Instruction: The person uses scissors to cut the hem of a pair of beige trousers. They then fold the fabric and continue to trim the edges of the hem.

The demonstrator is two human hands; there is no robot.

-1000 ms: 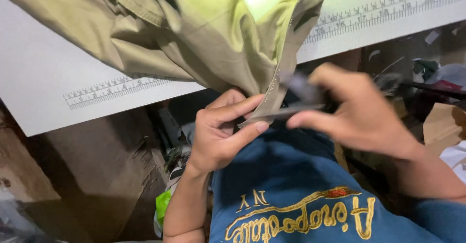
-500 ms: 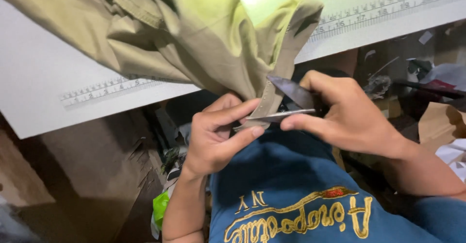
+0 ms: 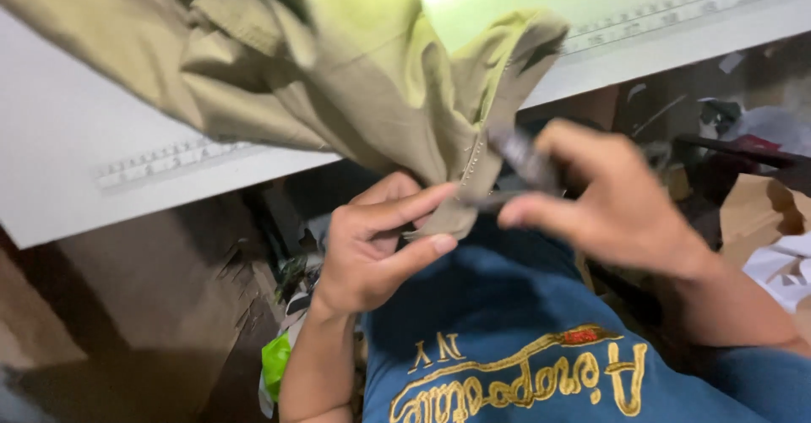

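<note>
I am looking down past a blue shirt (image 3: 507, 322) with yellow lettering at both hands working just off the near edge of the white worktop (image 3: 76, 161). An olive-green garment (image 3: 338, 76) is lying bunched across the worktop and spilling over that near edge – its hanging end is dropping down between the hands. The left hand (image 3: 376, 245) is pinching the lowest fold of the garment, thumb and forefinger closing narrowly on the cloth beside a line of pale stitching. The right hand (image 3: 604, 199) is gripping a small dark tool (image 3: 524, 159), its fingers wrapped round the handle; motion blur is smearing it, so I cannot tell what kind of tool it is. Its tip is sitting right at the fabric edge – whether it is touching the seam I cannot tell. A printed ruler strip (image 3: 169, 159) is running along the worktop's near edge. Below the worktop, cardboard (image 3: 760, 212) and crumpled white paper (image 3: 781, 267) are lying at the right, and something bright green (image 3: 274, 364) is showing by the left forearm.
</note>
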